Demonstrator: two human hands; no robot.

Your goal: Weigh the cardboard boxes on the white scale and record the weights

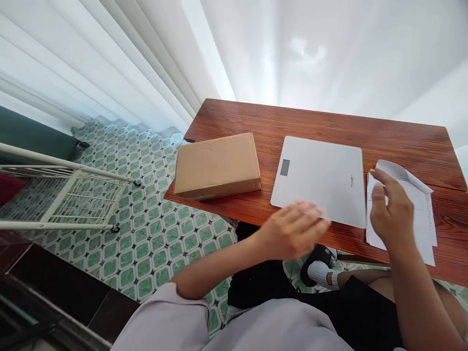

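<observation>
My left hand (pixel 290 230): forearm angled inward, back upward, fingers blurred, extended rightward over near edge of silver scale (pixel 321 178); grip loose, nothing held; contact, I cannot tell. My right hand (pixel 393 209): raised over papers (pixel 420 214), fingers bent leftward, thumb apart, nothing held. Scale flat on wooden table (pixel 329 124), between cardboard box (pixel 217 163) and papers.

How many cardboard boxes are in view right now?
1: the brown cardboard box, lying toward the left end of the wooden table, left of the silver scale. Any others below the tabletop could be hidden.
</observation>
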